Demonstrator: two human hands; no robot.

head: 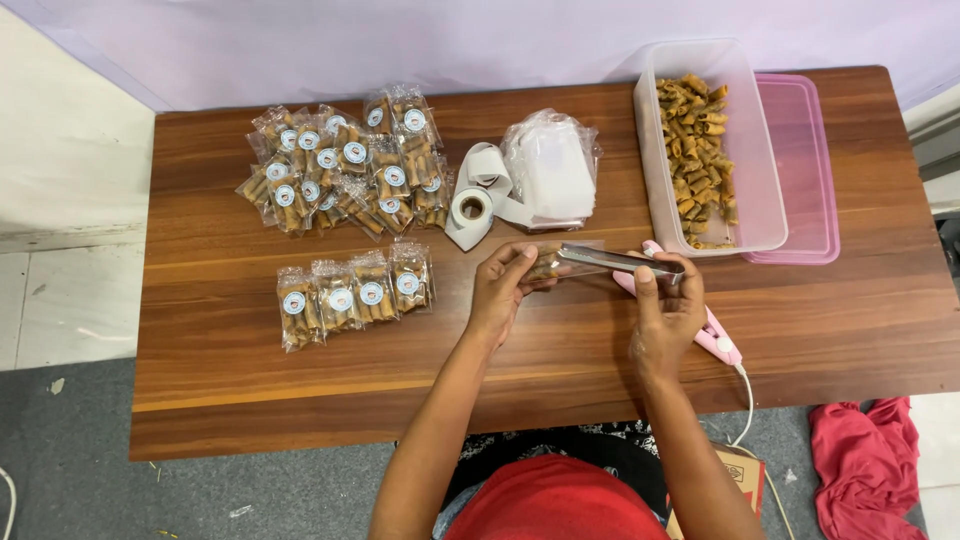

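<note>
sitting behind sealed snack packets (345,170) on a wooden table (250,370), left hand (500,290) pinching a small clear bag (548,262) of rolls at centre, right hand (665,305) gripping metal tongs (620,262) pushed into it, beside a clear tub (700,150) of fried rolls.

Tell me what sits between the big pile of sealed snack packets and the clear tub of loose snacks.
In the head view, between the pile of packets and the clear tub lie a label roll and a stack of empty bags.
</note>
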